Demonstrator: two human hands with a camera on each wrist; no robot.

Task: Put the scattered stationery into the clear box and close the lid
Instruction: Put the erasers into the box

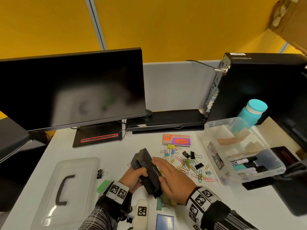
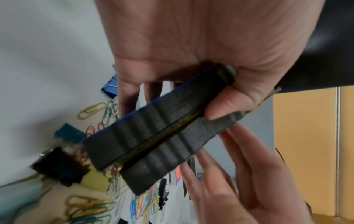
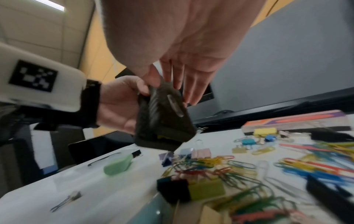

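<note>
My left hand (image 1: pixel 135 178) grips a black ridged block (image 1: pixel 147 170), two halves with a yellow strip between them (image 2: pixel 153 136), held above the desk. My right hand (image 1: pixel 171 176) lies against its right side with straight fingers (image 2: pixel 229 174). The clear box (image 1: pixel 221 121) stands open at the right with markers (image 1: pixel 245 161) and tan pieces inside. Its lid (image 1: pixel 69 188), with a black handle, lies flat at the left. Coloured paper clips (image 1: pixel 189 165), binder clips (image 1: pixel 187 154) and an orange and purple packet (image 1: pixel 177 140) are scattered between hands and box.
A monitor (image 1: pixel 71 90) stands at the back left and a black computer tower (image 1: pixel 259 87) with a teal bottle (image 1: pixel 252 113) at the back right. A green eraser (image 1: pixel 103 185), a lone black binder clip (image 1: pixel 100 173) and a blue card (image 1: pixel 165 221) lie near my wrists.
</note>
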